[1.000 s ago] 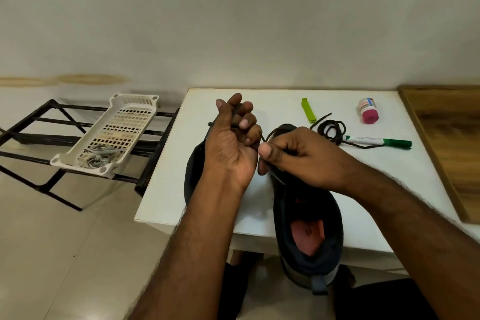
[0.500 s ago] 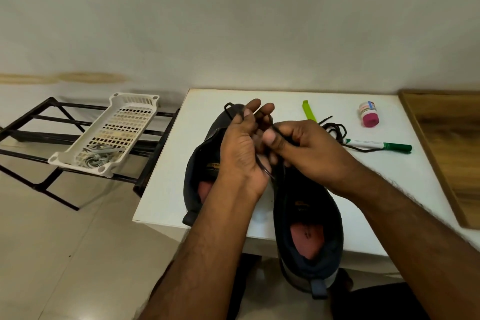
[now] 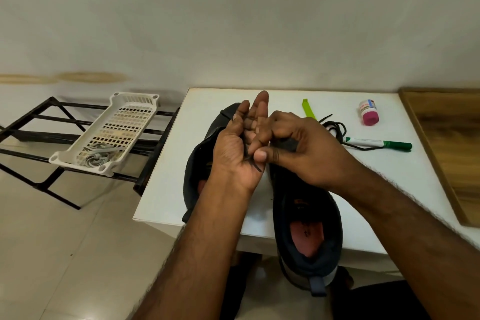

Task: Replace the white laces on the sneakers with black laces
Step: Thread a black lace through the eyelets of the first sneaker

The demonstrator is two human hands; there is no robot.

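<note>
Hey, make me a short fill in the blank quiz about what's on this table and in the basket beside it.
1. The marker pen on the white table has a ____ cap.
2. The small bottle near the table's far edge has a ____ cap.
3. The pale removed laces lie in a white plastic ____ on the black metal rack.

Missing words: green; pink; basket

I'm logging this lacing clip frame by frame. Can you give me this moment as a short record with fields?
left hand: raised, fingers straight, black lace lying across the palm
right hand: pinches the black lace
sneakers: right sneaker and left sneaker on the white table
spare lace: coiled beside the green marker
white laces: in the white basket
</note>
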